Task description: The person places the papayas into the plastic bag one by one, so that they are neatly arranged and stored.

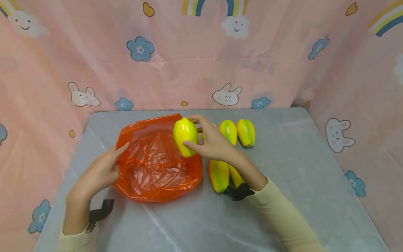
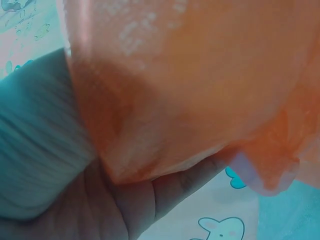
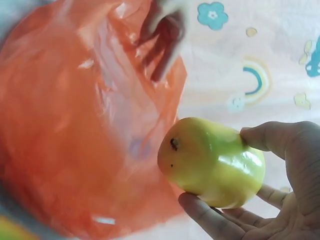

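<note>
well, right hand [image 1: 211,140] gripping fruit [image 1: 184,135], orange bag [image 1: 157,191]

yellow fruit [image 1: 184,136], open red bag [image 1: 157,168], apparently beneath

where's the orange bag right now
In the head view, the bag lies on the left half of the table, with the left hand at its left edge and loose fruits to its right.

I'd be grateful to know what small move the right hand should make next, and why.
Probably ease the held yellow fruit a little left, over the middle of the orange bag: the right hand holds it near the bag's right edge, the bag's mouth looks open, and the left hand touches the left edge.
</note>
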Motion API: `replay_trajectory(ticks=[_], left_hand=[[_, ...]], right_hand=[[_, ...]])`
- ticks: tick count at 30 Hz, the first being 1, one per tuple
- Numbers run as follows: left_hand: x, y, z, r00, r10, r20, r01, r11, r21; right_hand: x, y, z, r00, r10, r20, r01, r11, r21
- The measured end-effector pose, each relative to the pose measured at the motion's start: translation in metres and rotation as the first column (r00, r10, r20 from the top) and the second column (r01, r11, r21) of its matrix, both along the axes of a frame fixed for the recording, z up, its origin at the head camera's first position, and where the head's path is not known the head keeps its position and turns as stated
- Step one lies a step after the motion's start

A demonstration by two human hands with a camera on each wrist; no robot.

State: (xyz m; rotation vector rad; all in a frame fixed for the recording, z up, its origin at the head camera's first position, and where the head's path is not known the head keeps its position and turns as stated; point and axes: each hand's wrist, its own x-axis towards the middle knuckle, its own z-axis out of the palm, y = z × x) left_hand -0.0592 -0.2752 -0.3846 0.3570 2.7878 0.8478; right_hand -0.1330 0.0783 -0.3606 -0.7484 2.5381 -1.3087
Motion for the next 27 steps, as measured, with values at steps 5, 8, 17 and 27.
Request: replay_trajectory(ticks=[5, 8, 17, 27], left_hand=[[0.000, 0.004, -0.001, 1.000, 0.002, 0.002, -0.002, 1.000, 0.007], [-0.001, 0.006, 0.000, 1.000, 0.004, 0.006, -0.004, 1.000, 0.009], [-0.003, 0.009, -0.001, 0.999, 0.008, 0.032, -0.009, 1.000, 0.005], [0.002, 0.003, 0.002, 0.999, 0.022, 0.036, -0.022, 1.000, 0.010]], right_hand=[[-0.001, -0.018, 0.005, 1.000, 0.014, 0.024, -0.015, 0.999, 0.045], [-0.005, -0.027, 0.004, 0.999, 0.042, 0.010, -0.043, 0.997, 0.062], [-0.011, -0.054, -0.002, 0.995, 0.099, -0.020, -0.095, 0.986, 0.140], [-0.023, -0.095, -0.016, 0.987, 0.151, 0.058, -0.159, 0.973, 0.170]])
